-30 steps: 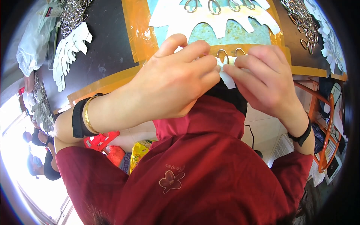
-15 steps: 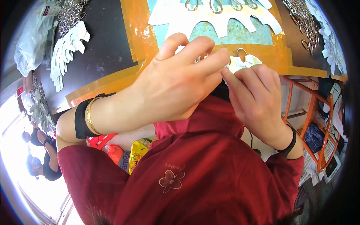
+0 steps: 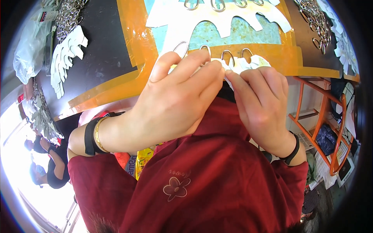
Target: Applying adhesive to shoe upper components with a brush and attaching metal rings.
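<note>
At the near edge of the table, both hands are closed on a white strip with cut tabs (image 3: pixel 259 61). My left hand (image 3: pixel 176 99) pinches its near edge, fingertips close to my right hand (image 3: pixel 261 97), which pinches it too. Several rounded metal loops (image 3: pixel 227 57) stand up along the strip, just beyond my fingers. What lies between the fingertips is hidden. Farther back lies a larger white scalloped sheet (image 3: pixel 223 26) with more metal loops (image 3: pixel 218 4) along it.
Orange tape (image 3: pixel 134 35) borders a turquoise mat (image 3: pixel 248 37). At the left lie a white tabbed piece (image 3: pixel 64 58), a heap of metal loops (image 3: pixel 69 17) and a clear plastic bag (image 3: pixel 29 50). More loops (image 3: pixel 314 21) lie far right. An orange metal frame (image 3: pixel 330 155) stands beside the table.
My left hand has shifted a little left and down, uncovering more metal loops on the strip. My right hand has barely moved and keeps its pinch.
</note>
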